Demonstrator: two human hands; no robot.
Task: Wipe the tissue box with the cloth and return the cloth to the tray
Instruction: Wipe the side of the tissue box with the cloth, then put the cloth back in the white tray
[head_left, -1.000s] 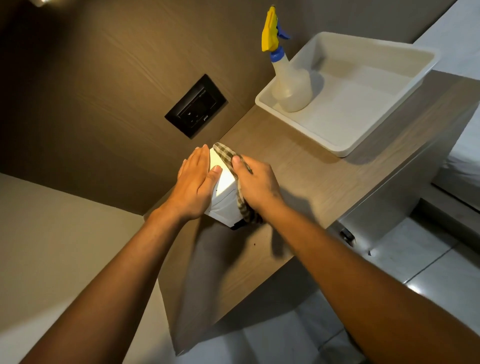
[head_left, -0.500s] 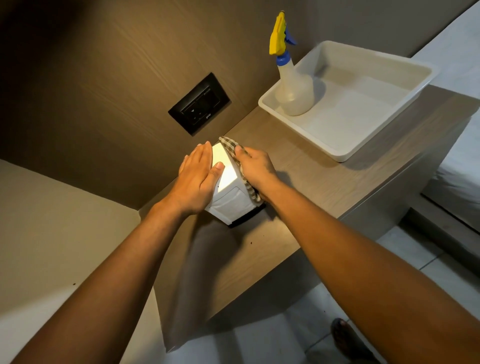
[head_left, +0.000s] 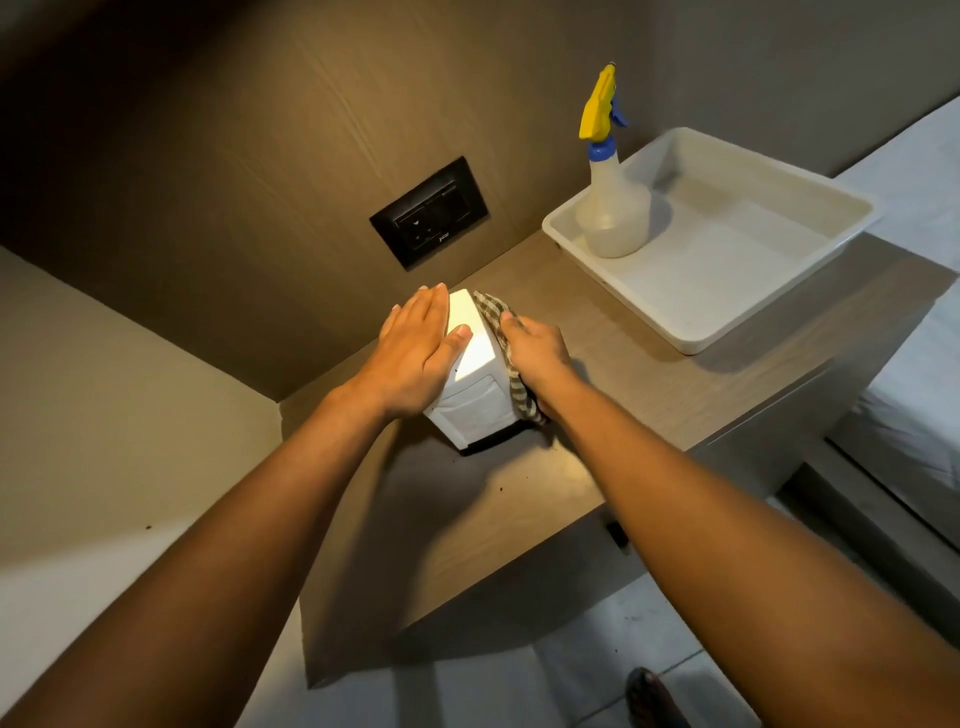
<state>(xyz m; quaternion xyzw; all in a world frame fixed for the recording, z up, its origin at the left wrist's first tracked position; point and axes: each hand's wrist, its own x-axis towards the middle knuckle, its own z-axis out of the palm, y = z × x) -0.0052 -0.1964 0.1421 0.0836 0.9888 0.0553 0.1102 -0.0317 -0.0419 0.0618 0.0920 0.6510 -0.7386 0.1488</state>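
Observation:
A white tissue box (head_left: 475, 374) stands on the wooden counter (head_left: 519, 499) near the wall. My left hand (head_left: 415, 353) lies flat against its left face, thumb on top, steadying it. My right hand (head_left: 535, 356) presses a checked cloth (head_left: 501, 338) against the box's right face; the cloth runs from the box's far top corner down to its near bottom edge. The white tray (head_left: 753, 322) sits farther right on the counter, apart from both hands.
A spray bottle (head_left: 613, 208) with a yellow and blue trigger stands in the tray's left corner. A black wall socket (head_left: 428, 210) is on the wood panel behind the box. A bed (head_left: 914, 364) lies to the right; tiled floor below.
My right hand with the cloth has slid back along the box's right face, after reaching the far corner. My left hand has stayed on the box. The view has shifted.

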